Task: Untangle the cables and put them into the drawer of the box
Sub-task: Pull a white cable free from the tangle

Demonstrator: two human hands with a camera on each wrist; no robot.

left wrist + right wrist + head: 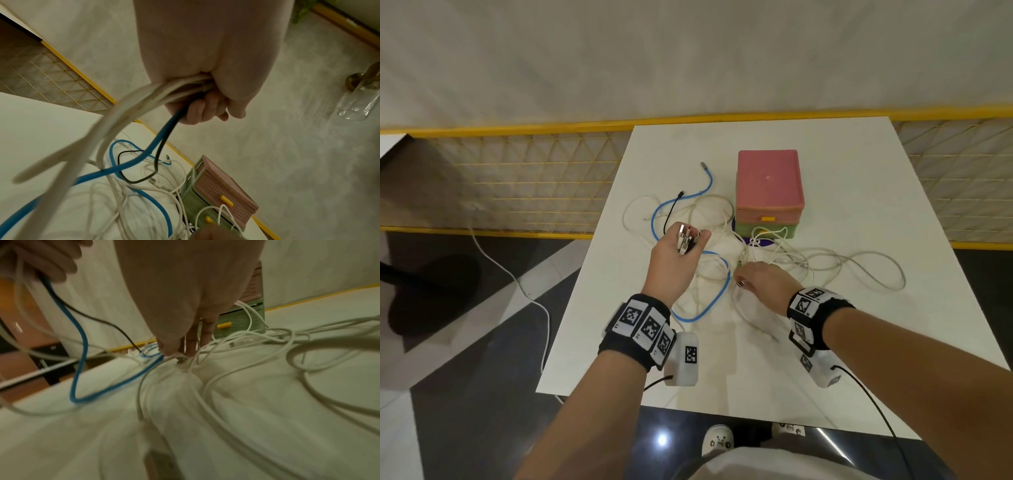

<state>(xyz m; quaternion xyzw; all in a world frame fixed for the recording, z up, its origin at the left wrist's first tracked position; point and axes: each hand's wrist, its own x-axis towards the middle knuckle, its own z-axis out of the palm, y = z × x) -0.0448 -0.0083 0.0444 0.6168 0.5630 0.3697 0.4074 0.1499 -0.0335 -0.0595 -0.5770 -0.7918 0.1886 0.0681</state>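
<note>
Left hand [674, 260] — raised above the bench [842, 359], fingers curled round a bunch of cable ends: several white cables [127, 104], the blue cable [164, 129] and the black cable [159, 151] run out of the fist together. Metal plugs [686, 237] stick out past the fingertips in the head view.

Right hand [767, 281] — low over the bench, just right of the left hand, fingers [191, 340] pointing down into the tangle. Thumb and forefinger pinch a white cable end [180, 360] where many strands cross; the connector itself is too blurred to identify.

Blue cable — drops from the left hand, loops on the bench below and between the two hands, then runs beyond the left hand, its far plug [703, 165] lying past the fingertips.

Black cable — thin, curves away beyond the left hand to a small plug [681, 194].

White cables — loose overlapping loops under and around both hands; one long grey-white loop [876, 270] spreads right of the right hand.

Box [768, 185] — beyond the right hand, pink upper part over a green lower part, each drawer front with a yellow handle [768, 218]. Both drawers appear pushed in. White strands are draped across the green drawer front [238, 321].

Wrist bands [643, 325] — black, carrying printed square markers, on both forearms.
</note>
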